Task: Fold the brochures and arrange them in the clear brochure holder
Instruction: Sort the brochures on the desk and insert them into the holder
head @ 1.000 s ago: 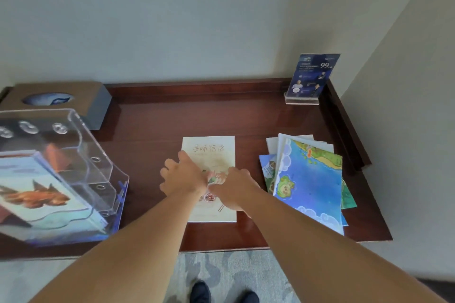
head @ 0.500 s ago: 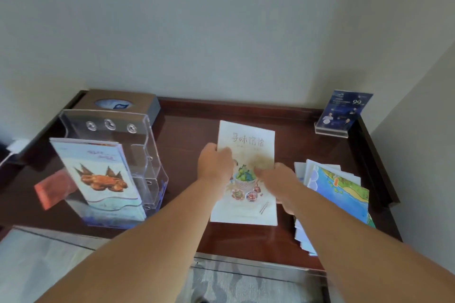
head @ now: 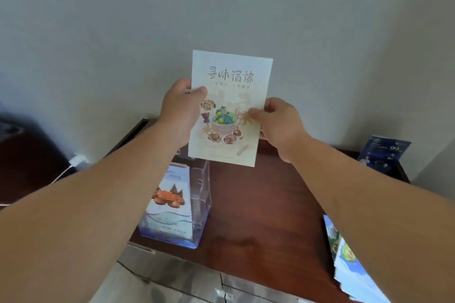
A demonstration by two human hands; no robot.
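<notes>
I see both hands up in front of the wall, holding one cream brochure [head: 231, 96] with a food-basket cover. It is upright, cover facing me, off the counter [head: 258, 204]. It looks flat and closed; I can't tell how many folds it has.

Left hand [head: 181, 110]: grips the brochure's left edge, thumb on the cover, fingers behind the sheet. Right hand [head: 280, 125]: pinches the right edge lower down, thumb on the cover near the basket picture, fingers curled behind.

In this view the brochure's bottom edge overlaps the top of the clear brochure holder [head: 203, 194]; touching or not, can't tell. The holder stands on the left part of the counter near the front edge. Its front pocket holds a crab brochure [head: 170, 202], upright, white and blue.

A stack of blue brochures [head: 349, 261] lies at the counter's right front, partly hidden by the right forearm and well apart from the holder. A blue sign card [head: 384, 152] stands at the back right corner. A white plug and cable [head: 76, 161] lie on the dark surface left of the counter.
</notes>
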